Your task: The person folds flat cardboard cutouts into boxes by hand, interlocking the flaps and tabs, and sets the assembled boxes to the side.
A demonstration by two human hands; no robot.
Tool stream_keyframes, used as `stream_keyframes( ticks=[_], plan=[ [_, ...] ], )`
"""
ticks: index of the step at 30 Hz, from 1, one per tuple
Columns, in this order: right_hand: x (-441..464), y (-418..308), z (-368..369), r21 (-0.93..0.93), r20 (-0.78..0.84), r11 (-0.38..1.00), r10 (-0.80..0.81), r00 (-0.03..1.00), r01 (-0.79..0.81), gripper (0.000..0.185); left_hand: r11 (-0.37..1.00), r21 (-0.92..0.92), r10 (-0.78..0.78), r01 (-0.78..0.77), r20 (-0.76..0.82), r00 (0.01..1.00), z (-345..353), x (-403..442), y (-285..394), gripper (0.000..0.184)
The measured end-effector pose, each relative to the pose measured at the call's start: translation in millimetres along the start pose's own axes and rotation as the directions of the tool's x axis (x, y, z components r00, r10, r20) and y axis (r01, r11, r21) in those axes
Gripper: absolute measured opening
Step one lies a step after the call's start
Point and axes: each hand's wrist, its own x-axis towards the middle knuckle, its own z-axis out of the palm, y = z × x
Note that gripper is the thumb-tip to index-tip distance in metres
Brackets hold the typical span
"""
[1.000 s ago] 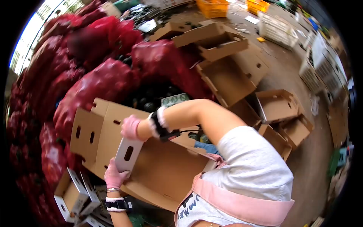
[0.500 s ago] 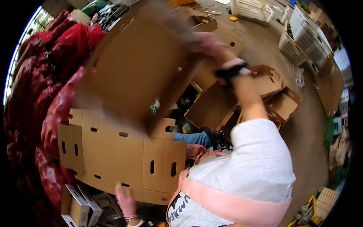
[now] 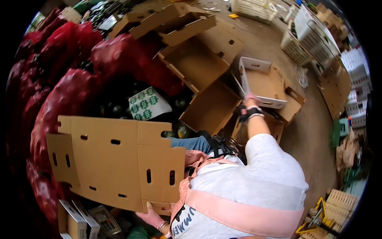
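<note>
My left hand [image 3: 152, 217], in a pink glove, is at the lower edge of a flat, slotted brown cardboard sheet [image 3: 107, 159], its thumb over the edge and its other fingers partly hidden. Stretched out to the right, my right hand [image 3: 251, 100], also gloved in pink, is closed on the near corner of a shallow open box [image 3: 262, 99] with white outer walls and a brown inside. That box rests among other open brown boxes [image 3: 211, 105]. Beyond the sheet, a white and green printed piece [image 3: 149, 104] lies over dark round produce [image 3: 116, 110].
Red mesh sacks [image 3: 65, 103] are piled along the left. More brown boxes [image 3: 187, 30] stand at the top. Pale plastic crates [image 3: 296, 49] are at the upper right, with a yellow-handled thing [image 3: 318, 221] at the lower right. White-edged boxes [image 3: 75, 223] sit at the lower left.
The box has gone from above the sheet to the pile on the right, with my right hand on it. The flat sheet is now uncovered, and my left hand has come to its lower edge.
</note>
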Motion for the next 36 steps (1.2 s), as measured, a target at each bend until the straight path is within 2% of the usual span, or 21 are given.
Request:
stream_keyframes(
  ticks=[2, 4, 5, 7, 9, 11, 12, 13, 15, 16, 19, 21, 23, 26, 27, 29, 31, 32, 33, 35, 36],
  plan=[
    [-184.8, -31.8, -16.6, -0.401, 0.506, 0.837, -0.136, 0.852, 0.372, 0.027, 0.997, -0.080, -0.012, 0.013, 0.012, 1.000, 2.3, 4.6, 4.4, 0.051],
    [-282.1, -30.0, -0.2, -0.111, 0.930, 0.450, -0.268, 0.252, 0.886, 0.035, 0.989, -0.130, -0.062, 0.066, 0.032, 0.998, 1.5, 6.1, 6.2, 0.050],
    [-335.4, -14.2, -5.1, 0.195, 0.914, 0.169, -0.388, -0.116, 0.966, 0.043, 0.983, -0.155, -0.090, 0.095, 0.033, 0.995, -0.1, 6.7, 4.4, 0.049],
    [-411.1, 4.2, -11.9, 0.420, 0.905, 0.025, 0.070, -0.420, 0.907, 0.067, 0.976, -0.208, -0.068, 0.073, 0.028, 0.997, 1.1, 5.8, 5.3, 0.044],
    [-467.1, 33.8, -16.2, 0.480, 0.835, -0.091, 0.351, -0.423, 0.872, 0.094, 0.954, -0.296, -0.050, 0.052, 0.016, 0.999, 7.1, 1.4, 17.0, 0.043],
    [-490.4, 56.8, -22.6, 0.502, 0.858, -0.487, 0.380, -0.345, 0.714, 0.101, 0.993, -0.114, -0.056, 0.040, -0.140, 0.989, 7.8, -4.6, 25.8, 0.047],
    [-495.9, 57.0, -23.7, 0.455, 0.869, -0.420, 0.401, -0.290, 0.785, 0.103, 0.996, -0.086, -0.048, 0.031, -0.207, 0.977, 4.4, -5.9, 20.6, 0.051],
    [-493.3, 64.4, -17.8, 0.449, 0.866, -0.337, 0.394, -0.309, 0.828, 0.093, 0.997, -0.065, -0.064, 0.050, -0.249, 0.966, 2.4, -8.0, 17.0, 0.056],
    [-492.0, 103.1, -7.3, 0.355, 0.935, -0.567, 0.222, -0.278, 0.743, 0.051, 0.966, 0.210, -0.101, 0.151, -0.229, 0.968, -0.1, -20.3, 50.6, 0.070],
    [-490.4, 105.2, -24.2, 0.322, 0.915, -0.759, 0.095, -0.392, 0.566, 0.060, 0.893, 0.425, -0.024, 0.146, -0.279, 0.960, 1.4, -22.3, 45.7, 0.072],
    [-497.8, 81.5, -51.2, 0.425, 0.777, -0.860, 0.188, -0.601, 0.280, 0.061, 0.774, 0.632, 0.172, -0.039, -0.151, 0.973, 0.7, -26.3, 54.1, 0.069],
    [-506.2, 52.1, -57.5, 0.737, 0.489, -0.676, 0.528, -0.694, 0.004, 0.065, 0.714, 0.651, 0.281, -0.258, 0.071, 0.957, -8.8, -24.4, 82.1, 0.067],
    [-528.9, 23.5, -52.7, 0.962, 0.094, -0.227, 0.798, -0.596, -0.151, 0.087, 0.574, 0.611, 0.399, -0.545, 0.373, 0.838, -19.2, -18.0, 101.7, 0.072],
    [-539.0, 13.1, -12.9, 0.970, -0.195, 0.074, 0.810, -0.554, -0.233, 0.071, 0.457, 0.482, 0.434, -0.748, 0.613, 0.660, -46.2, 4.3, 86.7, 0.084],
    [-543.4, 9.8, -1.9, 0.965, -0.226, 0.103, 0.790, -0.570, -0.240, 0.060, 0.401, 0.442, 0.540, -0.802, 0.593, 0.597, -54.9, 8.5, 80.1, 0.068],
    [-535.3, 13.8, 26.7, 0.965, -0.249, 0.097, 0.640, -0.727, -0.244, 0.034, 0.525, 0.367, 0.671, -0.768, 0.376, 0.639, -65.6, 11.7, 60.4, 0.043],
    [-540.4, 7.5, 42.8, 0.946, -0.197, 0.308, 0.300, -0.933, -0.101, 0.015, 0.761, 0.189, 0.647, -0.621, -0.152, 0.747, -68.1, 8.6, 57.4, 0.022],
    [-543.0, 2.5, 37.9, 0.928, -0.053, 0.370, 0.243, -0.969, 0.042, 0.015, 0.789, -0.240, 0.449, -0.566, -0.403, 0.797, -68.1, 8.0, 54.2, 0.022],
    [-542.3, 0.3, 33.5, 0.884, 0.102, 0.431, 0.197, -0.975, 0.180, 0.017, 0.606, -0.618, 0.144, -0.501, -0.534, 0.833, -67.9, 5.4, 51.1, 0.023],
    [-532.4, 2.2, 46.7, 0.755, 0.307, 0.534, 0.225, -0.925, 0.381, 0.031, 0.678, -0.573, -0.036, -0.460, -0.651, 0.758, -82.0, -6.1, 71.5, 0.032],
    [-525.4, -0.2, 62.4, 0.830, 0.270, 0.424, 0.262, -0.927, 0.362, 0.047, 0.687, -0.559, -0.053, -0.465, -0.677, 0.734, -89.4, -12.8, 87.5, 0.035]
  ],
)
